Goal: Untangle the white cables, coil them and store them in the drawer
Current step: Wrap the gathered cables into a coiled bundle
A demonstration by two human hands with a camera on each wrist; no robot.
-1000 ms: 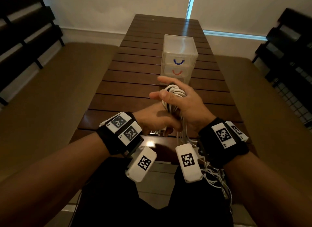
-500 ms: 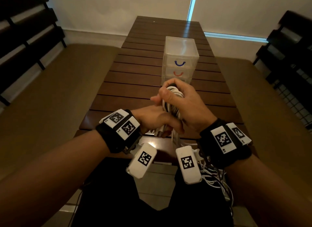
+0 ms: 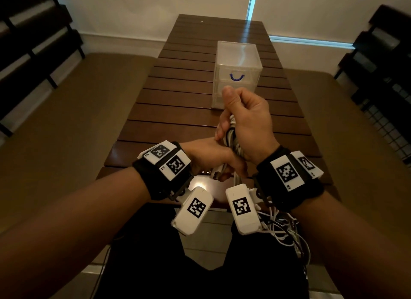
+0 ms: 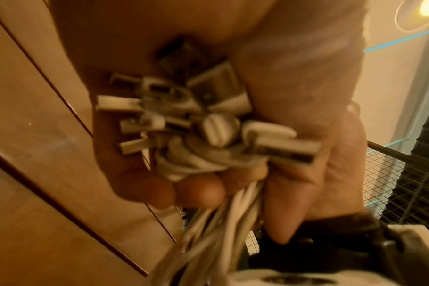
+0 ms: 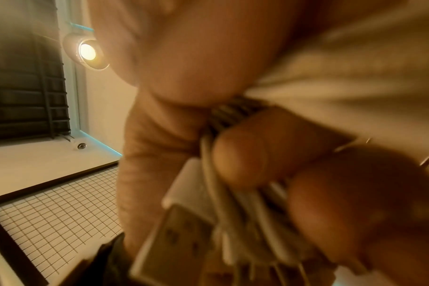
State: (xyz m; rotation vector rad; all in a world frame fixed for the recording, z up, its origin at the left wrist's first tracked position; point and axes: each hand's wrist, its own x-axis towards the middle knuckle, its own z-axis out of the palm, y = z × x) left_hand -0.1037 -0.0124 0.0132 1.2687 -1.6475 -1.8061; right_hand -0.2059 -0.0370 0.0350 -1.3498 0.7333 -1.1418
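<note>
Step in hand: coiling, judged mid-wrap. Right hand (image 3: 246,123) is clenching round the white cables (image 3: 232,138), held above the near bench (image 3: 178,94); left hand (image 3: 209,158) is gripping the plug ends (image 4: 184,116) below. Loose tails are hanging off the bench edge. Next: finishing the wrap, then opening the drawer unit (image 3: 238,60)

White cables (image 3: 233,138): bundled in my fists near the table's edge, plug ends clustered below, loose strands trailing near right. Drawer unit (image 3: 238,60): translucent, upright, closed, farther along the table
</note>
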